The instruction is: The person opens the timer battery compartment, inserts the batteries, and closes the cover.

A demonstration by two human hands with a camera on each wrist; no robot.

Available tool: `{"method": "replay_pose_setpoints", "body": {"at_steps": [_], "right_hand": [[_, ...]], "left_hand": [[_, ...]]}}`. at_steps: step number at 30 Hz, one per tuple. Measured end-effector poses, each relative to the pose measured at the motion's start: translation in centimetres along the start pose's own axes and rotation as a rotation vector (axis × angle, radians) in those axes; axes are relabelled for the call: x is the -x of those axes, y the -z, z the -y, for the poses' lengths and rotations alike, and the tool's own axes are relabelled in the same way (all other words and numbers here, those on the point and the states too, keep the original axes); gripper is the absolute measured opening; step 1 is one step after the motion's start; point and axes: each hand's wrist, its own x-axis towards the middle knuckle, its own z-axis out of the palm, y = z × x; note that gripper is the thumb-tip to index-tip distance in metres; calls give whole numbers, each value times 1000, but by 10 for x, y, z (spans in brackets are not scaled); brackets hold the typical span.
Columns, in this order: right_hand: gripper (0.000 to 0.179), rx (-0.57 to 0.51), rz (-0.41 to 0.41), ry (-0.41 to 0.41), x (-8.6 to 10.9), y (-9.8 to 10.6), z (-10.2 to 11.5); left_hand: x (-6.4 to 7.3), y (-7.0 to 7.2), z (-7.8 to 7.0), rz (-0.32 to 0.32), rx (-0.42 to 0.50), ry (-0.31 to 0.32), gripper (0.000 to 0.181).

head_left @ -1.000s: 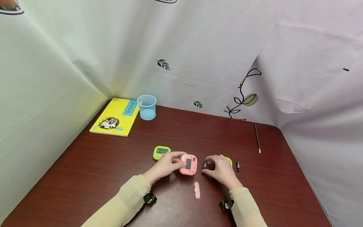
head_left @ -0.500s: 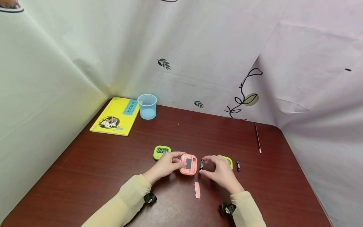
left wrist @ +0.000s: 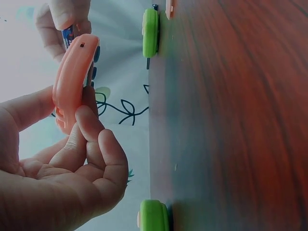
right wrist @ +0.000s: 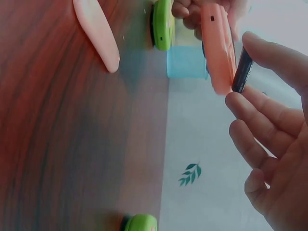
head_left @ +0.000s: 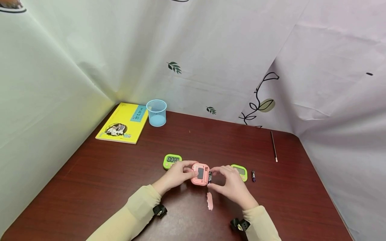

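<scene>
Over the near half of the table [head_left: 120, 174], roughly midway between its side edges, the left hand [head_left: 175, 175] pinches a pink timer [head_left: 200, 174], back facing up. The right hand [head_left: 232, 182] has a dark battery [head_left: 210, 177] pinched in its fingers beside the timer; I can't tell whether they touch. Towards the front edge lies a pink cover [head_left: 210, 201]. A green timer [head_left: 172, 160] sits beyond the left hand; nearer the right edge, a spare battery [head_left: 253, 176].
</scene>
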Motion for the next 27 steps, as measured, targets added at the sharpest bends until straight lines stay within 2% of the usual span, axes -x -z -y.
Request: {"method": "replay_pose_setpoints", "body": {"at_steps": [12, 27], "right_hand": [[42, 15, -30, 72, 0, -6, 8], [39, 50, -41, 89, 1, -11, 10]], "left_hand": [[1, 0, 0, 7, -5, -4, 46], [2, 1, 2, 15, -2, -1, 46]]}}
